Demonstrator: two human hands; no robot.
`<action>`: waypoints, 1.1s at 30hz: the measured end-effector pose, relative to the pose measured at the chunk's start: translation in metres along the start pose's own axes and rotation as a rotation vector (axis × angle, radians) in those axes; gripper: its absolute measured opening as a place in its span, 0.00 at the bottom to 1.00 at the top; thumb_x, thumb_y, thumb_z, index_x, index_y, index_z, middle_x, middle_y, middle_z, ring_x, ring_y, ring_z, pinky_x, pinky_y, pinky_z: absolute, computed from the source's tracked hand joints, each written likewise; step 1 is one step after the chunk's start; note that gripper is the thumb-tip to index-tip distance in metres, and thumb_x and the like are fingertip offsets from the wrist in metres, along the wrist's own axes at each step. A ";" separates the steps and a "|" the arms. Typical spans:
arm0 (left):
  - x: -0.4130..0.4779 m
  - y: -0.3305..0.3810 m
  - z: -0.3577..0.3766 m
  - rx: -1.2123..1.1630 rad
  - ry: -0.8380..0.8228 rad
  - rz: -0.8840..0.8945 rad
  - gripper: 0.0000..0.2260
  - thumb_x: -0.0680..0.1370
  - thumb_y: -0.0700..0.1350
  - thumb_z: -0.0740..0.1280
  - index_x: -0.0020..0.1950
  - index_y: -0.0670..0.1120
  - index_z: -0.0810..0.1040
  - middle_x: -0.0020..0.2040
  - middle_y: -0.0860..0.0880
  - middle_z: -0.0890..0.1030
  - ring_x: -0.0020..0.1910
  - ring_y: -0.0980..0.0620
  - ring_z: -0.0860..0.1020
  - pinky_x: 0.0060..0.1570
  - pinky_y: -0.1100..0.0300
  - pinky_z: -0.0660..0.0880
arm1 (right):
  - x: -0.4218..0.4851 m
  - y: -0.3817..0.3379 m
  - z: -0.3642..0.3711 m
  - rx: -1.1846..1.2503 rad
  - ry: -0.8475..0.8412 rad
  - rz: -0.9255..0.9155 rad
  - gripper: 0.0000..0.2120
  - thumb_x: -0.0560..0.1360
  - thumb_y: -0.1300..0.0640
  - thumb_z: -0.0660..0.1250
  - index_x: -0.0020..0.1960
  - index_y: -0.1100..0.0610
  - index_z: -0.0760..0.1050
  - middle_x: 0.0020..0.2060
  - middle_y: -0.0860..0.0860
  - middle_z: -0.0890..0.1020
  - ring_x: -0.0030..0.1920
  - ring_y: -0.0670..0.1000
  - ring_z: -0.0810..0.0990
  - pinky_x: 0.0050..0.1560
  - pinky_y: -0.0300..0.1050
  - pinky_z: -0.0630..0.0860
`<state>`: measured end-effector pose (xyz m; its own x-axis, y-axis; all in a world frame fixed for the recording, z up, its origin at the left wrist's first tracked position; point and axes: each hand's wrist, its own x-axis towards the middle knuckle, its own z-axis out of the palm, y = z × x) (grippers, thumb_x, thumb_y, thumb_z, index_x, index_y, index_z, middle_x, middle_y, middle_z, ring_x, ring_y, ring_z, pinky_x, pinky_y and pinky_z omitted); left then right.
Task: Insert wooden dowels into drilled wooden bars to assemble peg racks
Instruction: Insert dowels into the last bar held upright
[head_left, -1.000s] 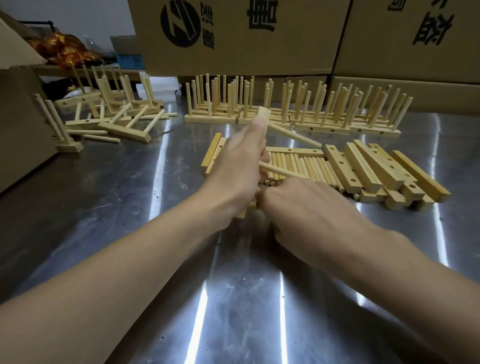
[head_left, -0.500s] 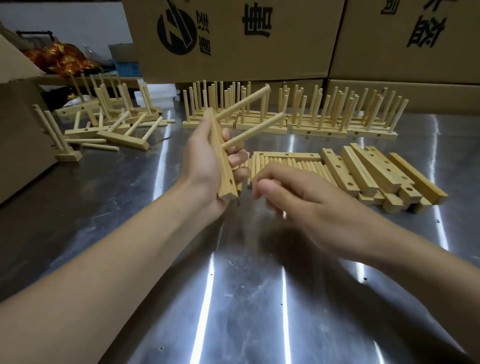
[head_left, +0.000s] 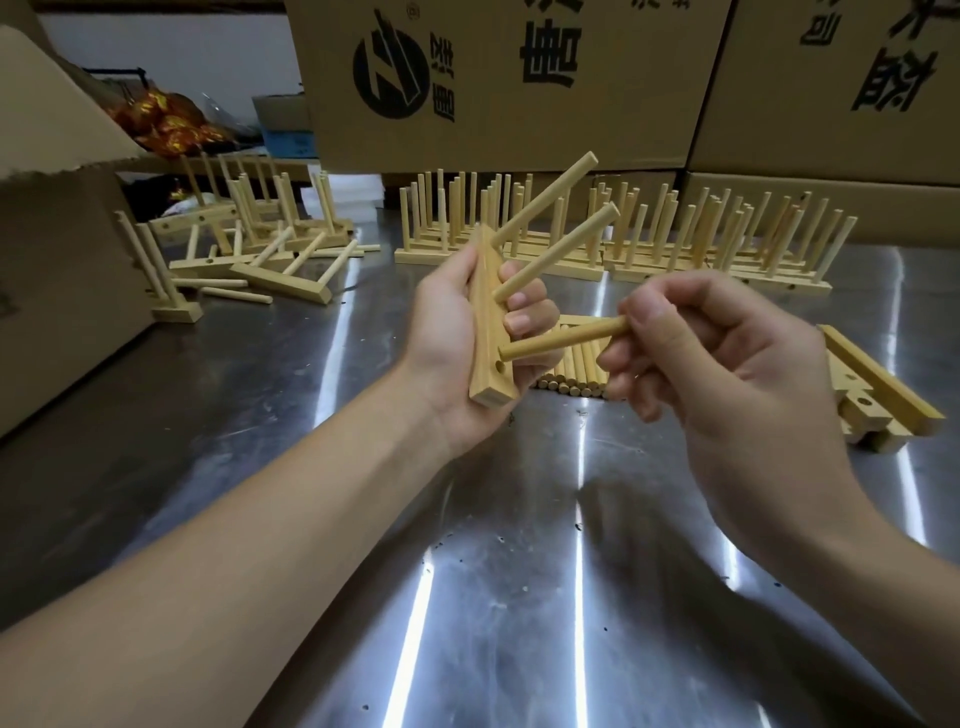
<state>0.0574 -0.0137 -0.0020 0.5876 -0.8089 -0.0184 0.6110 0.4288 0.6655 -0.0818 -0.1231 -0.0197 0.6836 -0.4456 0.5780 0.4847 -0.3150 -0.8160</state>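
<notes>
Far left: a cardboard box (head_left: 52, 270) at the edge of the steel table (head_left: 467, 597). Just beside it, a short piece with two pegs (head_left: 169, 291), standing upright. Then a loose heap of half-built racks (head_left: 270, 249), with stray dowels (head_left: 236, 295) flat on the metal in front.

In the middle, with the left hand (head_left: 452, 338), grips a drilled bar (head_left: 485, 332) clear of the table and tilted nearly on end, with two seated dowels (head_left: 558, 252) slanting up to the right. With the right hand (head_left: 727, 364), pinches a third dowel (head_left: 563, 340) between thumb and curled fingers and holds its free tip against the bar's face, just above an open hole (head_left: 501, 368). Cannot tell whether that tip sits in a hole.

Under and between the hands, a bed of loose dowels (head_left: 571, 374) flat on the table. Behind, rows of finished racks (head_left: 675, 244) upright before printed cartons (head_left: 493, 119). Far right, a stack of drilled bars (head_left: 883, 400), partly hidden by the right hand.
</notes>
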 end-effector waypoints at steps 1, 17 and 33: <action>0.000 0.000 0.000 0.000 -0.004 -0.002 0.20 0.88 0.59 0.54 0.42 0.49 0.70 0.34 0.52 0.65 0.27 0.56 0.66 0.24 0.63 0.66 | 0.000 0.000 0.000 -0.012 -0.008 -0.004 0.06 0.84 0.59 0.66 0.52 0.61 0.80 0.37 0.57 0.84 0.34 0.52 0.82 0.34 0.40 0.76; -0.003 0.000 0.004 0.324 0.067 0.068 0.22 0.88 0.62 0.53 0.41 0.49 0.69 0.33 0.52 0.67 0.28 0.56 0.64 0.24 0.63 0.60 | 0.006 -0.019 -0.011 -1.095 -0.449 -0.348 0.18 0.85 0.41 0.55 0.49 0.49 0.77 0.37 0.40 0.74 0.35 0.47 0.74 0.34 0.53 0.74; -0.005 -0.009 0.006 0.440 0.062 0.134 0.22 0.88 0.61 0.53 0.42 0.49 0.69 0.34 0.51 0.68 0.28 0.56 0.65 0.25 0.62 0.60 | 0.004 -0.015 -0.009 -0.723 -0.500 0.107 0.22 0.82 0.37 0.63 0.37 0.48 0.80 0.23 0.43 0.70 0.25 0.45 0.67 0.28 0.40 0.63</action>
<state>0.0457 -0.0159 -0.0031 0.6845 -0.7270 0.0538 0.2526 0.3058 0.9180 -0.0915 -0.1279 -0.0053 0.9460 -0.1376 0.2934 0.0569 -0.8209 -0.5683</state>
